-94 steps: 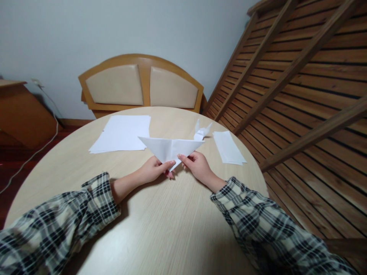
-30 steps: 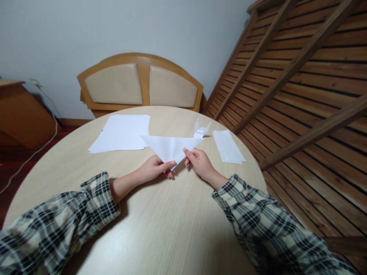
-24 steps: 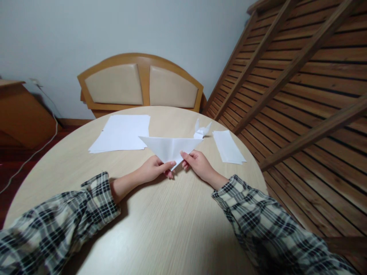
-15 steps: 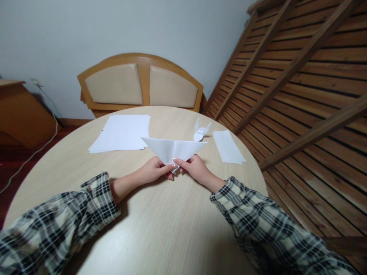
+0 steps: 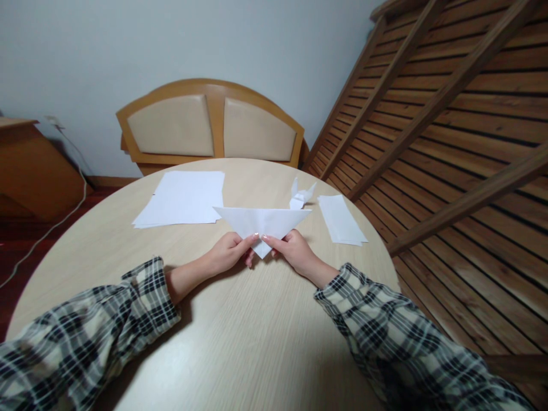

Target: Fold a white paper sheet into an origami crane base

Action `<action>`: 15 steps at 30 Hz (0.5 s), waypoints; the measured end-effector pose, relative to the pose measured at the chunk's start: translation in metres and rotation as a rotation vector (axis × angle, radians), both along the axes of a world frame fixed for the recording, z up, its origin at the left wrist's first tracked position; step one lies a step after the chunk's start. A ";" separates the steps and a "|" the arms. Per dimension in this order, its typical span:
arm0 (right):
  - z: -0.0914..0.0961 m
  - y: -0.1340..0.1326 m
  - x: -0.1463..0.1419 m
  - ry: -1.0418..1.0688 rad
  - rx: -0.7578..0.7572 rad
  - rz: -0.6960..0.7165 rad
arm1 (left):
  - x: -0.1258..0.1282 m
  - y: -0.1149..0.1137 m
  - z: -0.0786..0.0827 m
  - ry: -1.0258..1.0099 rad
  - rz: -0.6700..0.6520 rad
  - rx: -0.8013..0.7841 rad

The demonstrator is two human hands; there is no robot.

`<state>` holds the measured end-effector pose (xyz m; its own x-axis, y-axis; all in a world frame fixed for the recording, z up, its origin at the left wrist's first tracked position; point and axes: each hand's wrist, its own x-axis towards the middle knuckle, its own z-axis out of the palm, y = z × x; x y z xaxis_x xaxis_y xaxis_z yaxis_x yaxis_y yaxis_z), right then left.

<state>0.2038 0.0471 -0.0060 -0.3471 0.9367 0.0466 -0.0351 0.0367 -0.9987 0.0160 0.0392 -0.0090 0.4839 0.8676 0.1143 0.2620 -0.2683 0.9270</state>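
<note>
A white sheet folded into a triangle (image 5: pixel 262 221) is held just above the round wooden table (image 5: pixel 240 342), point toward me. My left hand (image 5: pixel 229 253) pinches its lower tip from the left. From the right, my right hand (image 5: pixel 291 251) pinches the same tip, thumb and forefinger closed on the paper. The fingertips of both hands nearly meet at the centre crease.
A stack of white sheets (image 5: pixel 182 198) lies at the table's far left. A small folded paper figure (image 5: pixel 301 195) and a narrow folded strip of paper (image 5: pixel 341 219) lie at the far right. A padded chair back (image 5: pixel 209 125) stands behind the table, with a wooden slatted frame (image 5: pixel 449 114) leaning at right.
My right hand slid down the triangle's right edge to the lower tip, close to my left fingers. The triangle shifted slightly right and lies flatter.
</note>
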 end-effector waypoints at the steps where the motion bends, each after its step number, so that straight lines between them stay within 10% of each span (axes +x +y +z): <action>1: -0.001 0.000 0.000 -0.001 -0.008 0.001 | 0.000 0.000 0.000 0.010 0.001 0.013; 15: -0.009 0.002 0.001 -0.027 0.034 -0.010 | 0.004 0.000 0.002 -0.081 0.084 -0.059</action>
